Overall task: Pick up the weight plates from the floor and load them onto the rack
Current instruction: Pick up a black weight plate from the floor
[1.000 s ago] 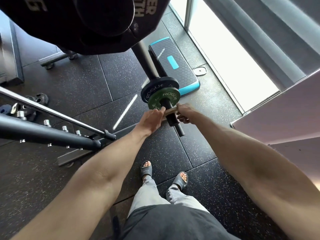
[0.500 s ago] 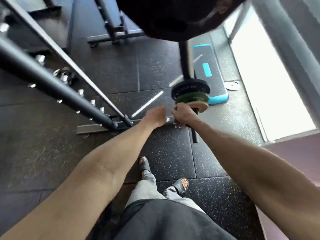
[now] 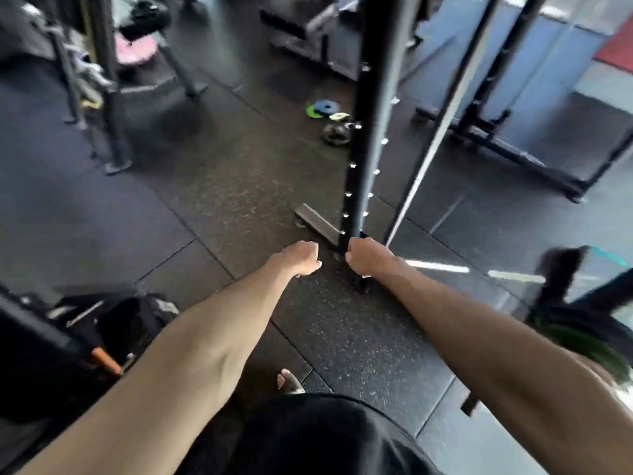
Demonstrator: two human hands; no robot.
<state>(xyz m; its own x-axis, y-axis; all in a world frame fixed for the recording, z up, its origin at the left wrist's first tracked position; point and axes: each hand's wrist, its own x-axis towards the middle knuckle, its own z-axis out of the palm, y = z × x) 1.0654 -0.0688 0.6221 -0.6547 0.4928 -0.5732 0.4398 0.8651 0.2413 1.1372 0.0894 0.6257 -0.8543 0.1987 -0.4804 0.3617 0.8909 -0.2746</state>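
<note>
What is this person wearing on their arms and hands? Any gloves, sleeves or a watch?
Nothing that shows. The left forearm and right forearm are bare, with no sleeve reaching them. The left hand and right hand have no gloves. No watch, wristband or ring is visible, though the picture is blurred, so something small could be missed.

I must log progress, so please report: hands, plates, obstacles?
Left hand and right hand curled, nothing seen held. Coloured plates lie on floor ahead. Rack upright stands by right hand, beside the path.
</note>
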